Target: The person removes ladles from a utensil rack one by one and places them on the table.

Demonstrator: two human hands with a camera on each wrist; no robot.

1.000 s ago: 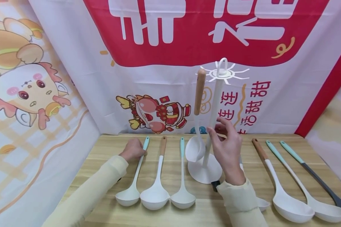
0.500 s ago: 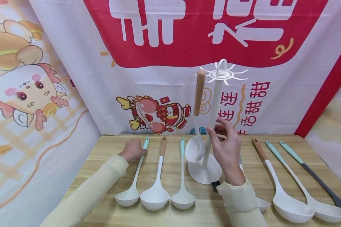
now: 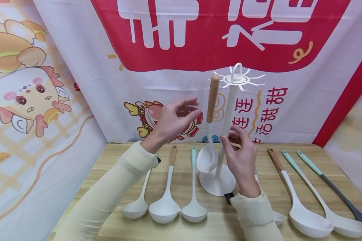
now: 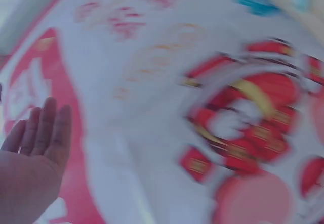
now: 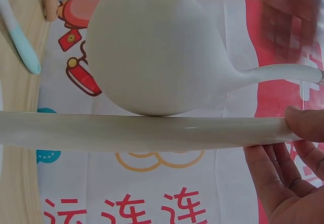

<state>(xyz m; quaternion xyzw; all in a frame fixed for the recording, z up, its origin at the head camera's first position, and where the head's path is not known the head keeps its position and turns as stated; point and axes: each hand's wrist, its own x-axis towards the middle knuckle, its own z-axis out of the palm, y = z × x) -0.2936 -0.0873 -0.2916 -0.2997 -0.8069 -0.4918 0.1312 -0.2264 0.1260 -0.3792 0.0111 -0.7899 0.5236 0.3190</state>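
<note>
A white utensil stand [image 3: 218, 185] with a round base, an upright pole and a ring of hooks on top stands on the table. From one hook hangs a white ladle [image 3: 206, 159] with a wooden handle, its bowl close beside the pole. My right hand [image 3: 240, 157] grips the pole midway up, and the right wrist view shows thumb and fingers [image 5: 291, 178] on either side of it. My left hand [image 3: 176, 120] is raised in the air left of the hanging ladle, fingers extended and nothing in them. The left wrist view is blurred.
Left of the stand lie a mint-handled ladle [image 3: 136, 209], a wooden-handled ladle [image 3: 164, 211] and another mint-handled ladle [image 3: 194, 211]. Right of it lie several more, including a wooden-handled one [image 3: 310, 221] and a dark grey one [image 3: 338, 190]. A printed cloth [image 3: 169, 83] hangs behind the table.
My left hand has let go of the leftmost ladle's mint handle and moved up and right toward the hanging ladle. The right hand keeps its place on the pole.
</note>
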